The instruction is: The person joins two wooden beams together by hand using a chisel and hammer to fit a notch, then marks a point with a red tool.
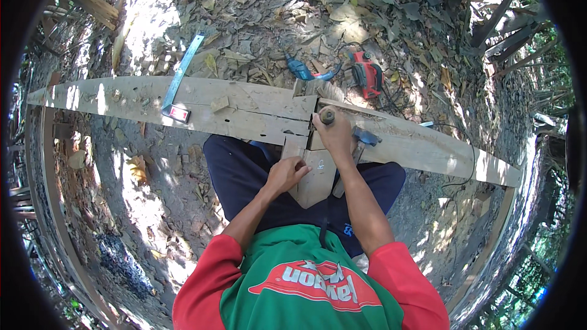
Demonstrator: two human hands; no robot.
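Observation:
My right hand (335, 137) is closed around a chisel (328, 115), held upright. I see its round handle end from above; its blade is hidden beneath the hand. It stands over the notched joint where the long plank on the left (257, 101) meets the one on the right (422, 146). My left hand (287, 174) rests on the left edge of a short, pointed wooden board (318, 177) between my legs, its fingers loosely bent and the thumb apart. Beside my right hand, a hammer (367, 137) with a blue head leans against the right plank.
A try square (182, 76) with a blue blade and a loose wood chip (220, 104) lie on the left plank. Beyond the planks, a blue drill (301, 68) and a red power planer (368, 74) with its cord lie on leaf-littered ground (269, 18).

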